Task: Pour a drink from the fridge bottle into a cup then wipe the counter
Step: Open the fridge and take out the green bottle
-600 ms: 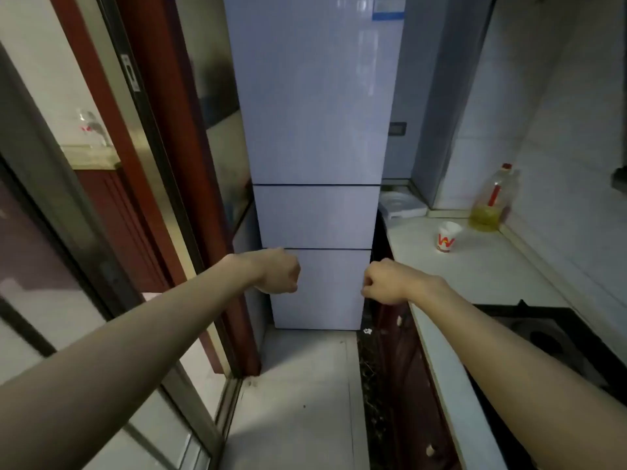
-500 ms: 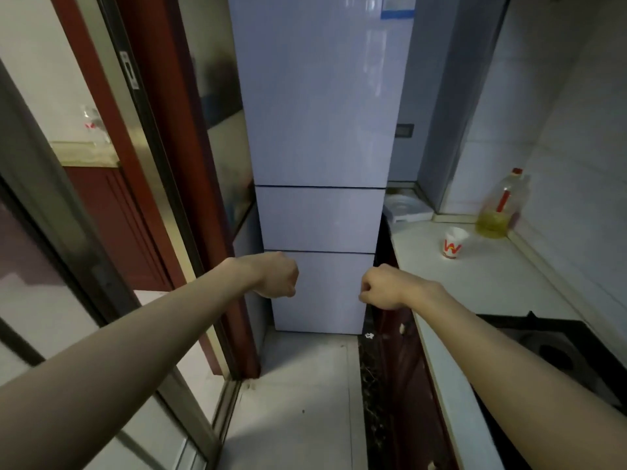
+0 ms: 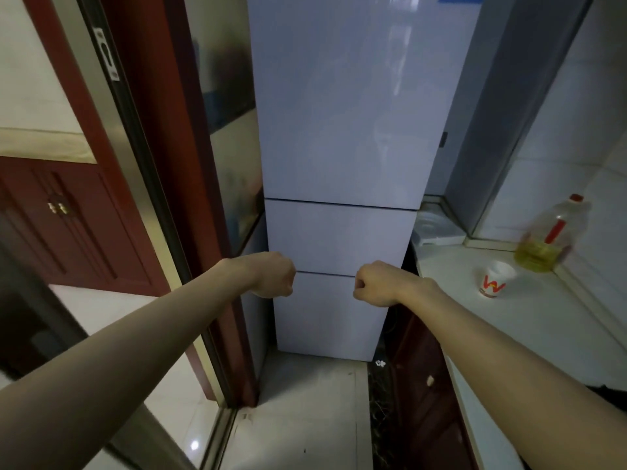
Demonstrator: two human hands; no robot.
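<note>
Head view: one camera, looking forward and down.
Fridge (image 3: 339, 130): tall, glossy, pale blue; three flat fronts, all closed; straight ahead.
Cup (image 3: 493, 279): white paper, tapered, red W; upright on the table (image 3: 543, 334), right of the fridge.
Table: smooth white slab.
Oil bottle (image 3: 549, 239): clear plastic, yellow liquid, red cap; just behind the cup.
Left grip (image 3: 273, 274): curled into a fist, holding nothing.
Right grip (image 3: 376, 284): also a fist, holding nothing.

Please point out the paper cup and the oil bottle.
White paper cup with red W (image 3: 493, 284), head view: on its printed side wall.
Clear plastic oil bottle (image 3: 539, 256), red cap, head view: on its oil-filled lower body.
</note>
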